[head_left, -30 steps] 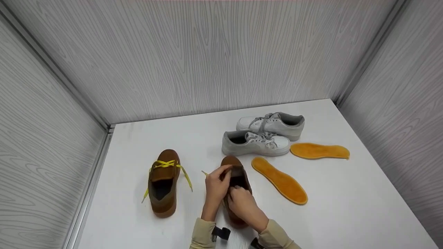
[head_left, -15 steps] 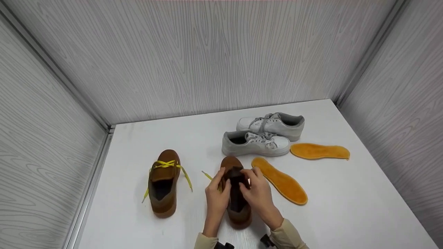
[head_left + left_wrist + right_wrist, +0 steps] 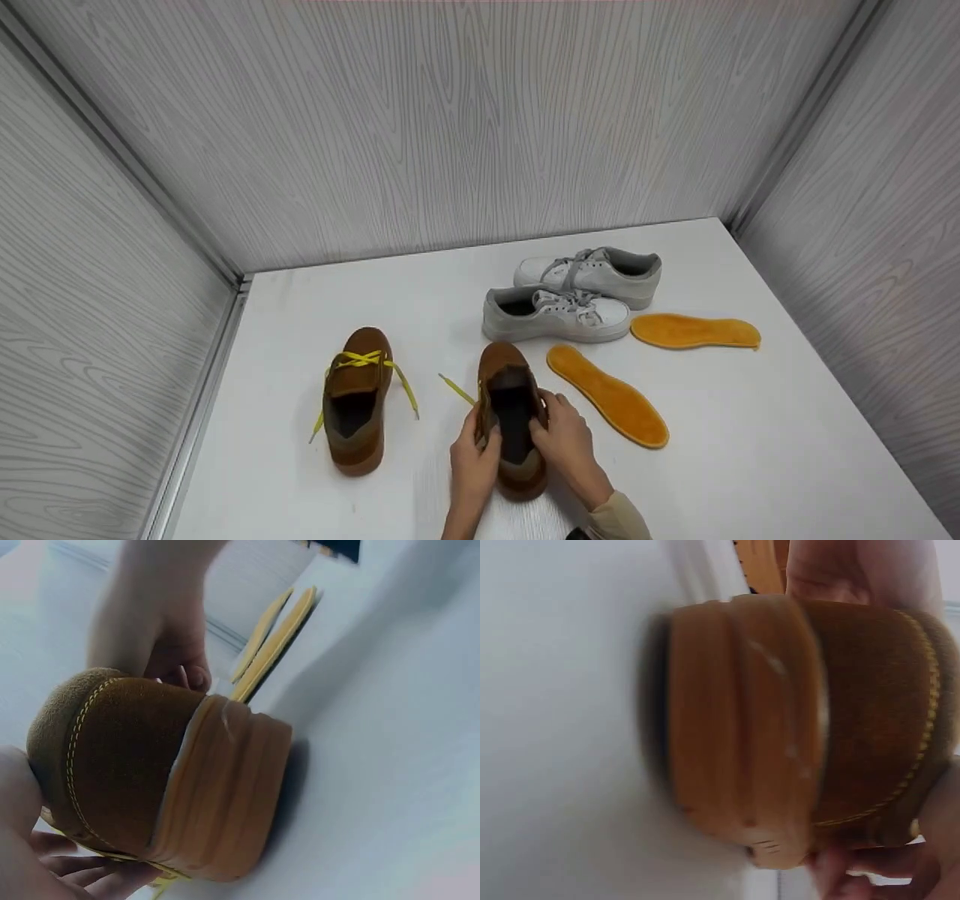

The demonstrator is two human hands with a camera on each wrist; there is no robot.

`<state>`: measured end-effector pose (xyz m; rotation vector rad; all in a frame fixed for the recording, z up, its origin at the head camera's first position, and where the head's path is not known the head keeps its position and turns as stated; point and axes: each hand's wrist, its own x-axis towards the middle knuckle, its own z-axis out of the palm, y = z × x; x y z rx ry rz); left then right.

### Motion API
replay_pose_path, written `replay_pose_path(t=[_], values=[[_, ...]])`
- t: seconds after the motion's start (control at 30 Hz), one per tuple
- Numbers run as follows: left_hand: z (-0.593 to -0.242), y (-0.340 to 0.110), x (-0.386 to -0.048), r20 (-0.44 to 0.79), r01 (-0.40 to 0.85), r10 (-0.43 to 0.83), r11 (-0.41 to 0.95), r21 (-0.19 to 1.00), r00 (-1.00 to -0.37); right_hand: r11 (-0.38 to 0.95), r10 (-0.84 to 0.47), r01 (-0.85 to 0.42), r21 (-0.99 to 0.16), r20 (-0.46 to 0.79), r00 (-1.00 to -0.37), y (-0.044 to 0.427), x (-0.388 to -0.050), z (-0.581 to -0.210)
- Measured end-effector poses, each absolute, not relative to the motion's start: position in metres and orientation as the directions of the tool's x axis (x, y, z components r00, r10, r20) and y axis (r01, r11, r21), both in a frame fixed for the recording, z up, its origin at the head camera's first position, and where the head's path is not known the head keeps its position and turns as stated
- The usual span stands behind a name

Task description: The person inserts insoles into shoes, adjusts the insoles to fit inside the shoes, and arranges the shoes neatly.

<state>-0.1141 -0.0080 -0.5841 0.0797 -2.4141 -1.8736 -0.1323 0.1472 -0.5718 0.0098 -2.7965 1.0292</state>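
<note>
A brown suede moccasin (image 3: 501, 358) stands upright on the table, toe pointing away, its heel close up in both wrist views. My left hand (image 3: 474, 463) grips its left side, thumb at the collar and fingers along the outside. On the opposite side, my right hand (image 3: 566, 442) holds the collar in the same way, thumb by the opening. The tongue lies folded toward the toe, and the dark inside shows. A yellow lace (image 3: 456, 388) sticks out to the left. In the left wrist view, the heel (image 3: 135, 757) has yellow stitching above a tan sole (image 3: 225, 795).
The matching brown moccasin (image 3: 358, 420) with tied yellow laces stands to the left. Two white-grey sneakers (image 3: 555, 315) lie behind, one partly in front of the other. Two orange insoles (image 3: 611, 397) rest on the right of the table (image 3: 750, 450). Wood-grain panels (image 3: 480, 135) surround the table.
Both hands have moved from the tongue and front of the opening back to the moccasin's sides. The right hand has come out of the opening. The tongue has been let go.
</note>
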Motion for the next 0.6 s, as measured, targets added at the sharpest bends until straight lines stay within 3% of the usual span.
replay_pose_path(t=[0.33, 0.6], values=[[-0.5791, -0.0099, -0.1146, -0.093, -0.153, -0.137, 0.542, 0.826, -0.986, 0.726, 0.088, -0.021, -0.688, 0.123, -0.988, 0.1470, -0.1259, -0.5808], [-0.5789, -0.0117, -0.1153, -0.137, -0.143, -0.057, 0.608, 0.781, -0.989, 0.707, 0.105, -0.018, -0.707, 0.130, -0.986, 0.1480, -0.1237, -0.5822]])
